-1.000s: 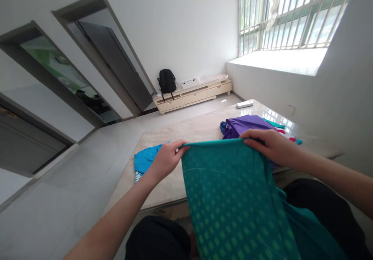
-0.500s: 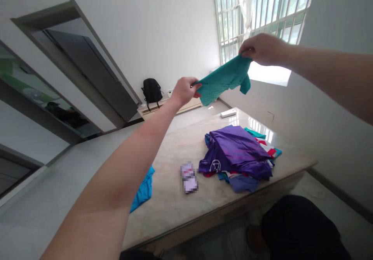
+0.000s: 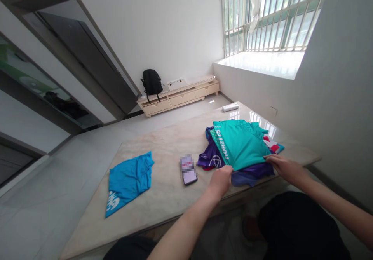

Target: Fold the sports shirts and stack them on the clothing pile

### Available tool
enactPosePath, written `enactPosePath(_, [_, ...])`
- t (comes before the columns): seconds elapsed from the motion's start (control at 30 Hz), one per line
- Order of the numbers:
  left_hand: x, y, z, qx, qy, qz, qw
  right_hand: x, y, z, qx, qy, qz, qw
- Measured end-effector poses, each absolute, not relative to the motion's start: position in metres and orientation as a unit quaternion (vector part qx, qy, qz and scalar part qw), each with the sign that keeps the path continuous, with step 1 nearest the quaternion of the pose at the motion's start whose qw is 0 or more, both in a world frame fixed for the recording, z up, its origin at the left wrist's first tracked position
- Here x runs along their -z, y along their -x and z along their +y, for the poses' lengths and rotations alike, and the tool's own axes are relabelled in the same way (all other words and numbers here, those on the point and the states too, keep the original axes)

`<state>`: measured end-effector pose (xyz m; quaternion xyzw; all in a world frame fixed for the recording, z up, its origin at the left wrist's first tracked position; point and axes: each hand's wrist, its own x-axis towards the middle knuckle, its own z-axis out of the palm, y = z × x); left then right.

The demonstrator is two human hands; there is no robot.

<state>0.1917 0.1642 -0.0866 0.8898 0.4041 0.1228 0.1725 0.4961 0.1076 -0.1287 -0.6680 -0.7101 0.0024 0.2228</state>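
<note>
Teal garment (image 3: 244, 141), both hands (image 3: 222, 179) (image 3: 287, 169) apparently pinching corners

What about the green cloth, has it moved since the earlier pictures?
Yes, down: the green cloth was held up above the table half a second ago, and now it lies on the purple cloth there.

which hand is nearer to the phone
Left. The left hand is a short way right of the phone, at the near left corner of the green cloth; the right hand is farther off, at the cloth's near right corner.
</note>
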Motion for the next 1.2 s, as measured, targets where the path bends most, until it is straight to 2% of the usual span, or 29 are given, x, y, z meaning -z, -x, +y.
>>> enactPosePath(0.13, [0.107,-0.177,0.141,-0.121,-0.894,0.391,0.181,0.158,-0.500,0.090,-0.047,0.692,-0.673,0.256])
enactPosePath(0.3, [0.113,-0.132,0.152,-0.105,-0.895,0.408,0.145,0.160,-0.489,0.089,-0.037,0.707,-0.645,0.288])
enactPosePath(0.47, [0.116,0.015,0.188,-0.077,-0.801,0.588,0.085,0.169,-0.490,0.072,-0.002,0.738,-0.598,0.312])
enactPosePath(0.6, [0.111,0.156,0.182,-0.069,-0.653,0.753,0.027,0.187,-0.503,0.076,-0.079,0.749,-0.593,0.283])
enactPosePath(0.7, [0.111,0.216,0.163,-0.075,-0.592,0.801,0.036,0.192,-0.502,0.088,-0.136,0.740,-0.611,0.245])
enactPosePath(0.87, [0.112,0.228,0.156,-0.114,-0.573,0.808,0.075,0.177,-0.493,0.097,-0.131,0.738,-0.619,0.235])
enactPosePath(0.97, [0.103,0.200,0.153,-0.151,-0.592,0.785,0.107,0.168,-0.461,0.087,-0.129,0.732,-0.601,0.293])
enactPosePath(1.03, [0.096,0.163,0.135,-0.180,-0.618,0.752,0.141,0.167,-0.413,0.070,-0.229,0.717,-0.535,0.383])
enactPosePath(1.1, [0.088,0.114,0.098,-0.203,-0.648,0.707,0.194,0.173,-0.344,0.042,-0.417,0.664,-0.408,0.469])
enactPosePath(1.13, [0.085,0.088,0.073,-0.212,-0.665,0.679,0.228,0.177,-0.306,0.024,-0.555,0.610,-0.361,0.436])
enactPosePath(1.2, [0.080,0.039,0.017,-0.211,-0.704,0.588,0.337,0.187,-0.235,-0.015,-0.739,0.496,-0.267,0.369])
